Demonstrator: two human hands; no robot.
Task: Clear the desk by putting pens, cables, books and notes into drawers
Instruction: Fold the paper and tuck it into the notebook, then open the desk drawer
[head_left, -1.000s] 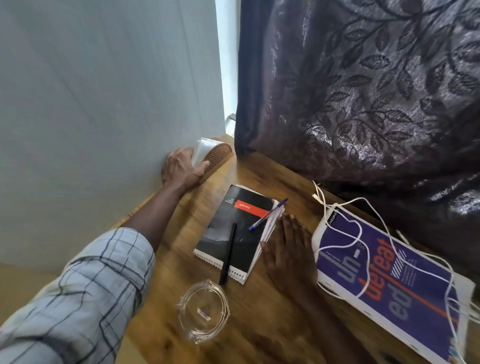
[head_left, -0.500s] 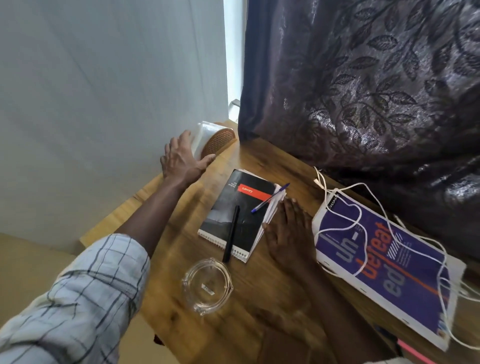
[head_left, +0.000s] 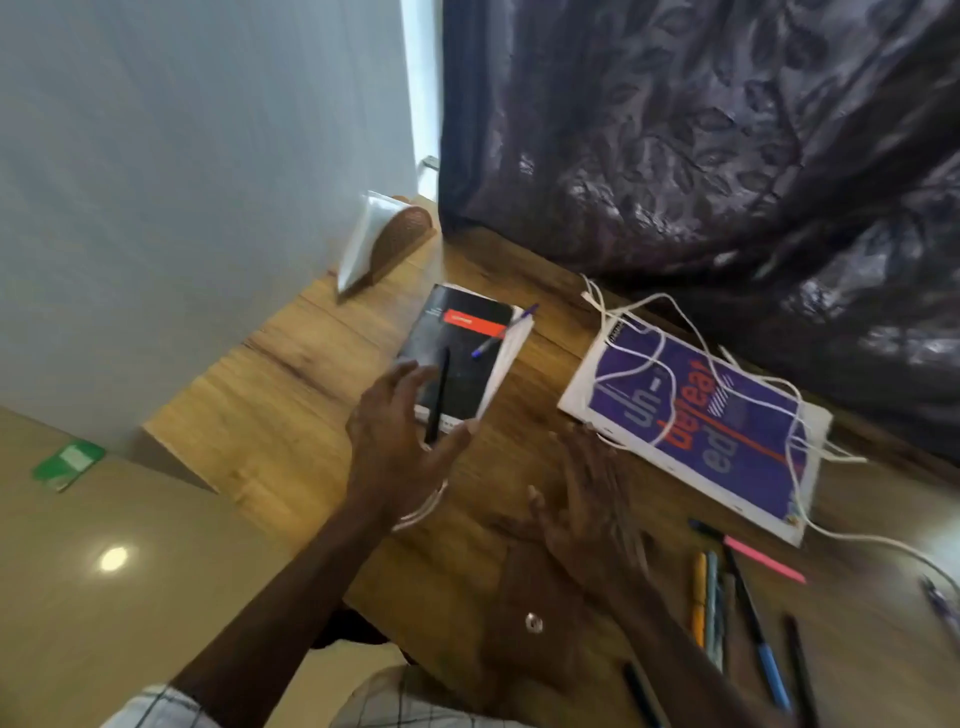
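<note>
A black notebook with a red label lies on the wooden desk. A black pen and a blue pen rest on it. My left hand hovers over the notebook's near end with fingers spread, holding nothing. Blurred, my right hand is spread above the desk between the notebook and a purple book. A white cable is draped across that book. Several pens and a pink highlighter lie at the right.
A wooden napkin holder stands in the far corner against the white wall. A glass ashtray shows partly under my left wrist. A dark curtain hangs along the desk's far side. A green item lies on the floor at left.
My left hand left the napkin holder and drew back to the notebook's near end. My right hand moved off the desk beside the notebook, toward me. The view shifted, revealing pens at right.
</note>
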